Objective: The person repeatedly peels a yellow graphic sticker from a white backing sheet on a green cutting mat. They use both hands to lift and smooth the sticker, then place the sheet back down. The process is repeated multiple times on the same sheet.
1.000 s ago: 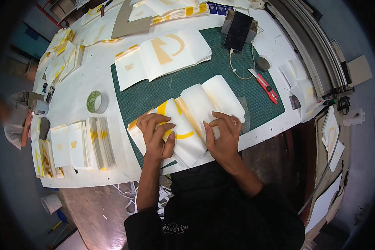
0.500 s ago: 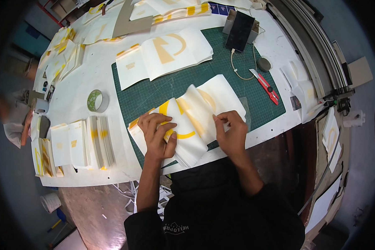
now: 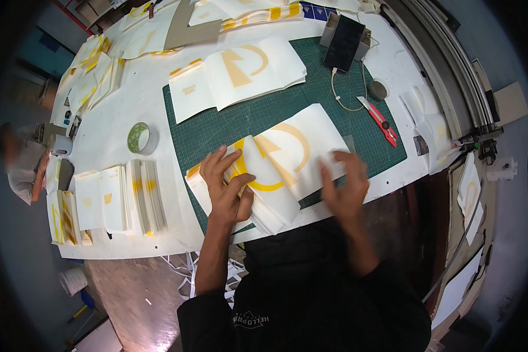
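Note:
A stack of white sheets printed with pale and bright yellow shapes lies tilted on the green cutting mat, folded open like a booklet. On its left part rests my left hand, fingers spread over the bright yellow print. My right hand is by the right edge of the top sheet, blurred by motion, with its fingers apart and nothing seen in them. The sheet beside it lies almost flat, showing a pale curved shape. Farther back on the mat sits a second stack of printed sheets.
A red utility knife lies at the mat's right, near a phone with a cable and a small round dark object. Left are a tape roll and upright bundles of sheets. A person is at the far left.
My right hand has let go of the raised sheet and moved right. That sheet, curled up before, has fallen flatter to the right. My left hand stays on the stack, its fingers spread wider.

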The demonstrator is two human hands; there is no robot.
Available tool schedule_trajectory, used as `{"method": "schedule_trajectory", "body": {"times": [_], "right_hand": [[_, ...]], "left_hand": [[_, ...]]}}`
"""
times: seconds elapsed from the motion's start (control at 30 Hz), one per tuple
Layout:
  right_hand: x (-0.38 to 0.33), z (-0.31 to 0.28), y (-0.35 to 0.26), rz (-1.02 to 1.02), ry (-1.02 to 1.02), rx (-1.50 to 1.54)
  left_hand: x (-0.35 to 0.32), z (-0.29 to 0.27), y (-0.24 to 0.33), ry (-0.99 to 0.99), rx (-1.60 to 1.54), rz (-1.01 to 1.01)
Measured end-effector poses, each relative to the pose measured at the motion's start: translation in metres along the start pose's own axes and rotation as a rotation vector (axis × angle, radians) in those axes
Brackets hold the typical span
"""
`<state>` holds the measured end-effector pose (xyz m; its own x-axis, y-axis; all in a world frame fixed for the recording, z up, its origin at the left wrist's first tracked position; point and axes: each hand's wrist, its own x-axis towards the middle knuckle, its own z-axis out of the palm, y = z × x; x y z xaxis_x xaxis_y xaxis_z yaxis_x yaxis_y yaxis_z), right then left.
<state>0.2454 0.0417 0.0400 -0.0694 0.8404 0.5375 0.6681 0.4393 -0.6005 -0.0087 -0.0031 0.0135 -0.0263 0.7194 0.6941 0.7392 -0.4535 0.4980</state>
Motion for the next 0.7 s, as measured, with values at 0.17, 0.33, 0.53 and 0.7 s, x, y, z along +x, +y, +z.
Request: {"method": "schedule_trajectory", "body": {"times": [0.17,0.33,0.53,0.7], "right_hand": [[0.011,-0.002,0.055,0.228,-0.171,-0.375],[-0.008,0.006,0.053,0.076,-0.106,-0.292],[-0.003,0.007,0.052,0.153,-0.073,-0.393],[-0.004,0.006,0.056,0.176,-0.068,-0.298]], "left_hand": [[-0.004,0.002,-0.007,0.017,0.007,0.030],[-0.003,0.001,-0.004,0.050,0.003,-0.003],[-0.004,0.003,-0.004,0.046,0.077,0.017],[-0.002,0.005,-0.004,0.037,0.071,0.002]]}}
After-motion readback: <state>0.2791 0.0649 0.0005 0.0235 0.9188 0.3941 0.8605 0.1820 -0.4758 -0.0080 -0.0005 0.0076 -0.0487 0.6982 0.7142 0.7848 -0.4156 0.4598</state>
